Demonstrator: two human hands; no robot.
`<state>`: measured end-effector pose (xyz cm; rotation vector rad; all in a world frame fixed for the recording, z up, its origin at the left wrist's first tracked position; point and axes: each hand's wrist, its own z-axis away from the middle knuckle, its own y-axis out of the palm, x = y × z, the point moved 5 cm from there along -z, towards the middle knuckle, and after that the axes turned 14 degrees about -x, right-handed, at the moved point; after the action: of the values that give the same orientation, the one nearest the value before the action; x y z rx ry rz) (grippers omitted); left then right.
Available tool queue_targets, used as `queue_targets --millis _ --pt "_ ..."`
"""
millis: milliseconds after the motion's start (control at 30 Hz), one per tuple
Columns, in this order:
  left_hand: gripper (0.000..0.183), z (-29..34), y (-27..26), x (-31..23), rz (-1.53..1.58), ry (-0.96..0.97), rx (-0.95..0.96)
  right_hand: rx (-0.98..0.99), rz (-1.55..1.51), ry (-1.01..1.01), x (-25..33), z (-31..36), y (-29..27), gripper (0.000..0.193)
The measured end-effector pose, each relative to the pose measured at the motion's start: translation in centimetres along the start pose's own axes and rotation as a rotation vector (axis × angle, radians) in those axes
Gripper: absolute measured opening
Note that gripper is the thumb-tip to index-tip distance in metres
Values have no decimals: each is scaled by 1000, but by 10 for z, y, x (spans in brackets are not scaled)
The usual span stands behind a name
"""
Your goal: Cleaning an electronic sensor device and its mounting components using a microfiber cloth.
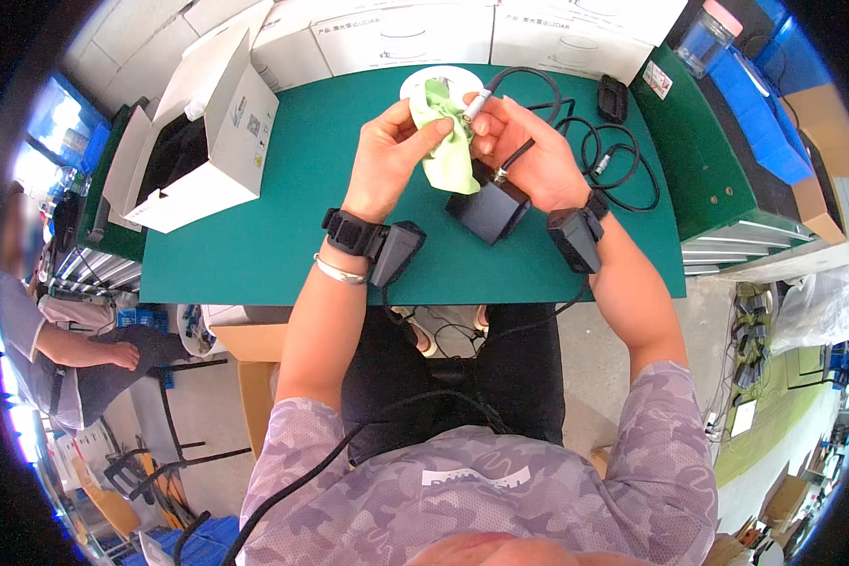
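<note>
My left hand (384, 156) pinches a light green cloth (451, 165), which hangs down over the far middle of the bench. Between the fingertips of my right hand (542, 156) is a silver cable connector (477, 106), right against the cloth. From it a black cable (538, 74) loops away to the right. Below my hands sits a black box-shaped device (492, 212) with a short cable coming out of its top. A round white object (423, 77), partly hidden by the cloth, lies behind my hands. Each of my wrists carries a strapped black module.
An open white carton (208, 160) stands left on the green bench top (349, 278). White cartons (401, 42) line the back. To the right lie coiled cable (653, 170) and a small black part (612, 98). Blue bins (759, 118) flank the bench; another person (75, 349) sits left.
</note>
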<state>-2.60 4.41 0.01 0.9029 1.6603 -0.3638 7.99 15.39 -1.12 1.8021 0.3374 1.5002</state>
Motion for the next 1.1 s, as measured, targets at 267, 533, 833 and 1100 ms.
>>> queue_targets --millis 267,533,833,1100 --pt "24 4 7 0 -35 -3 65 -35 117 -84 4 4 3 30" --pt "24 7 11 5 -49 44 48 -95 261 -94 4 6 0 21" --pt "20 11 9 -6 -462 347 -91 -107 317 -149 4 9 2 20" --pt "16 12 7 -12 -444 470 -182 -83 343 -164 4 10 5 23"
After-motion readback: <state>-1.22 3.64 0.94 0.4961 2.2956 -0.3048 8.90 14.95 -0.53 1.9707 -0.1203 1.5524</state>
